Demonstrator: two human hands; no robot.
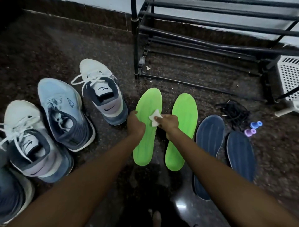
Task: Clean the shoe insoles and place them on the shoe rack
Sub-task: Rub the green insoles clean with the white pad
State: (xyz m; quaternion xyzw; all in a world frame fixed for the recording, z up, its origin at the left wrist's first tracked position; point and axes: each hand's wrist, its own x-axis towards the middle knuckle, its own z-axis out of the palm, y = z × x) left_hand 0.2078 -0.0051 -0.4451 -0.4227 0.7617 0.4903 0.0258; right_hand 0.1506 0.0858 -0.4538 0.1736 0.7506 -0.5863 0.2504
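The left hand (pixel 135 124) grips the edge of a green insole (pixel 145 145), and the right hand (pixel 168 121) pinches a white wipe (pixel 155 119) against it. Beyond the fingertips stands the shoe rack (pixel 134 40) (black metal bars). A second green insole (pixel 184 116) lies just right of them.

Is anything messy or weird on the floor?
Yes. A tangled heap of black cord, maybe laces, lies by the shoe rack, and a small white scrap sits under the rack. Nothing looks spilled or broken.

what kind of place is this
Likely a home entryway or shoe corner: a black metal shoe rack stands by the wall, with sneakers and loose insoles on the dark speckled floor.
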